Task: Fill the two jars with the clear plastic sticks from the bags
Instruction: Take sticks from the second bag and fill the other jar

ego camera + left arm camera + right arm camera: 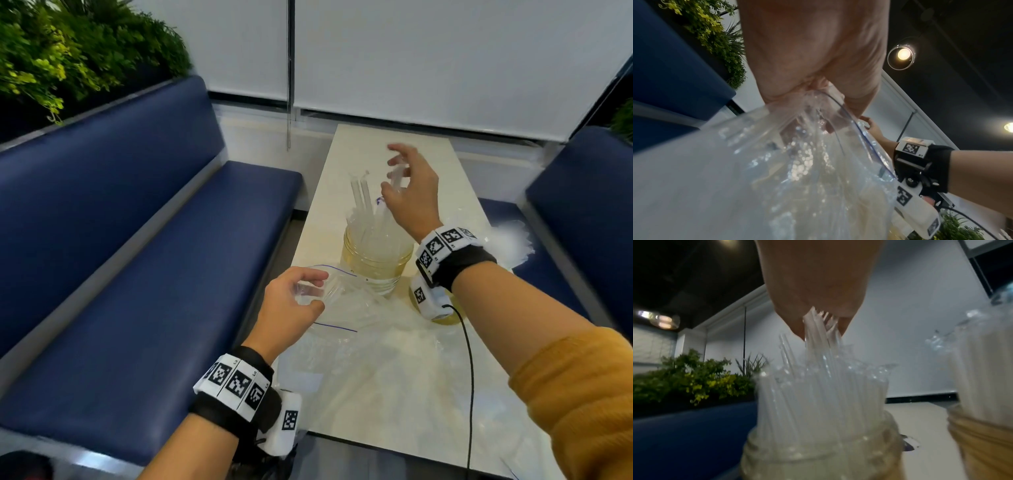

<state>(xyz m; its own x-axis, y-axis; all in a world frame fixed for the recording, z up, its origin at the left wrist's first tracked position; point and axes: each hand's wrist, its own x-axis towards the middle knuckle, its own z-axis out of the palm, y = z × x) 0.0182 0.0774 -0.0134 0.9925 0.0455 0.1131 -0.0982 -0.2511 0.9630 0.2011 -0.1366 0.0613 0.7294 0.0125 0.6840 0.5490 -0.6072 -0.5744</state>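
A clear glass jar (pixel 376 265) stands mid-table, packed with upright clear plastic sticks (pixel 363 202). My right hand (pixel 407 192) hovers over it and pinches a small bundle of clear sticks (pixel 822 331) whose lower ends reach down among those in the jar (pixel 818 451). A second jar (pixel 986 443), also holding sticks, stands just right of the first, mostly hidden behind my right wrist in the head view. My left hand (pixel 294 301) grips the open mouth of a clear zip bag (pixel 342 308) lying on the table; that bag (pixel 777 178) fills the left wrist view.
The narrow cream table (pixel 394 370) runs away from me between two blue benches (pixel 137 274). More crumpled clear plastic (pixel 510 243) lies on the right bench seat. A black cable (pixel 471 377) hangs from my right wrist across the table. Plants (pixel 68 51) stand behind the left bench.
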